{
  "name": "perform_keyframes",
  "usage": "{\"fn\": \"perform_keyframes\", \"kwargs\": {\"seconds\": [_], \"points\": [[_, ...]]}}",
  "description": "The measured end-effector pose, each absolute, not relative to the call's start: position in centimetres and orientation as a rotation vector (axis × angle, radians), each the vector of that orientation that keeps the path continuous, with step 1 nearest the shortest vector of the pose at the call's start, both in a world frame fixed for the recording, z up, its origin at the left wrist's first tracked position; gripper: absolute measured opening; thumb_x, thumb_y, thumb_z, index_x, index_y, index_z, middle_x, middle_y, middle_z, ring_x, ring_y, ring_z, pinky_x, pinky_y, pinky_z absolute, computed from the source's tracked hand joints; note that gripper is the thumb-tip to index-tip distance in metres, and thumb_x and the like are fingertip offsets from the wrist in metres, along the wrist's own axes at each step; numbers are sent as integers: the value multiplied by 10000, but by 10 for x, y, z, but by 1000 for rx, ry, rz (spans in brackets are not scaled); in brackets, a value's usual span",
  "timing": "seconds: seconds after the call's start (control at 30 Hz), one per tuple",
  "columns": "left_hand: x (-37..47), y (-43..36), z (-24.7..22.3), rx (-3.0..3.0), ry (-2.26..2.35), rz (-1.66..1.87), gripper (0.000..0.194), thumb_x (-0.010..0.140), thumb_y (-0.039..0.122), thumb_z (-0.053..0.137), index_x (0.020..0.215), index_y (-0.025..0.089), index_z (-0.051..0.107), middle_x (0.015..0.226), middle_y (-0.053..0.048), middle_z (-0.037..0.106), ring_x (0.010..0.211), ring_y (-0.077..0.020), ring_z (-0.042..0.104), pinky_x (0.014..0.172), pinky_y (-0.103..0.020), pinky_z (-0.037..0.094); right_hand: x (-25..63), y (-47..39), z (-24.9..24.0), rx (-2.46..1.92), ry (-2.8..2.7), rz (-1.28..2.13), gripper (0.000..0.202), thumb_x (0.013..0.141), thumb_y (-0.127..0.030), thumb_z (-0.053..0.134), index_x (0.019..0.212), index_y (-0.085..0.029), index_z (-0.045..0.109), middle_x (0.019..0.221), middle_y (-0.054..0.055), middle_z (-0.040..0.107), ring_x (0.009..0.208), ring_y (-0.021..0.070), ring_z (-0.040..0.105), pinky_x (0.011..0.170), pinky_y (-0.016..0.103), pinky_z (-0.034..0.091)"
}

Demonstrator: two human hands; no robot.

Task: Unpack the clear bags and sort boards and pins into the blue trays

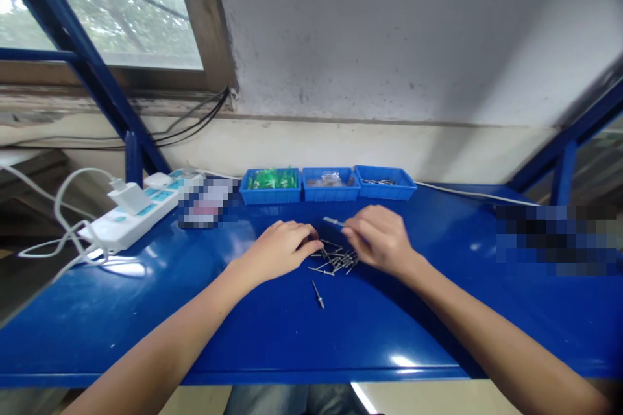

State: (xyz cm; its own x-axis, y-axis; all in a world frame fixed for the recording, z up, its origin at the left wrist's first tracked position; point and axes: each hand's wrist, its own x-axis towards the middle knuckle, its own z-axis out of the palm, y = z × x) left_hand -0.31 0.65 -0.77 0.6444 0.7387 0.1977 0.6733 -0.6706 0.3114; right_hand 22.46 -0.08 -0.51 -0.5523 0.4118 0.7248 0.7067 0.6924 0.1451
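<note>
On our blue table, one loose blind rivet lies nearer us than the rivet pile. At the pile's left edge, our left hand curves, fingers slightly parted from thumb; we cannot tell whether it grips anything. Right of the pile, our right hand pinches a slim, blurred piece between closed fingertips. Beyond the pile stand three blue bins.

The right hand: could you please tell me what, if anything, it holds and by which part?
The right hand holds what looks like a rivet by one end.
</note>
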Motion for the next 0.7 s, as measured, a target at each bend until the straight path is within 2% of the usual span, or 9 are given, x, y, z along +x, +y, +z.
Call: {"fn": "perform_keyframes", "kwargs": {"seconds": [0.07,0.13,0.23,0.3,0.47,0.57,0.7], "points": [[-3,6,-10,2686,1120,367,208,884,399,500,933,222,596,891,-14,656,870,-202,586,764,-336,388,244,11,4,-976,-2003,-668,273,905,-297,420,728,-186,597,637,44,598,601,143,519,608,285,389],[-3,5,-12,2740,1098,317,133,875,333,524,880,218,590,888,-12,633,878,-201,568,773,-342,370,264,26,10,-1279,-1768,-749,323,911,-343,390,727,-177,596,633,63,596,608,162,535,595,291,383],[-6,6,-13,2794,1104,268,116,898,217,459,838,198,556,887,-24,602,854,-194,543,755,-340,360,282,41,5,-1770,-1641,-673,333,881,-425,426,887,-154,619,698,84,630,629,204,575,546,287,359],[-10,8,-12,2778,1112,261,137,908,193,421,829,193,532,853,-25,589,808,-186,526,714,-325,362,278,38,-4,-1885,-1731,-509,338,865,-435,459,980,-155,609,726,78,645,624,209,590,538,282,366],[-17,14,-4,2675,1181,431,191,939,214,341,854,190,510,840,-32,579,817,-189,516,720,-318,387,220,5,-16,-1316,-2187,-152,333,895,-416,445,1088,-169,557,844,64,648,738,172,597,660,278,428],[-14,11,-1,2627,1183,564,215,949,240,318,863,187,508,846,-35,569,836,-189,523,751,-322,408,194,-10,-21,-1031,-2354,-173,260,892,-381,469,978,-167,589,814,59,632,713,162,565,648,277,403],[-9,5,1,2592,1174,631,235,949,253,311,849,192,515,813,-30,570,796,-184,537,740,-321,419,190,-13,-27,-936,-2351,-279,217,911,-274,437,831,-165,607,703,40,598,632,141,511,601,274,354]]}}
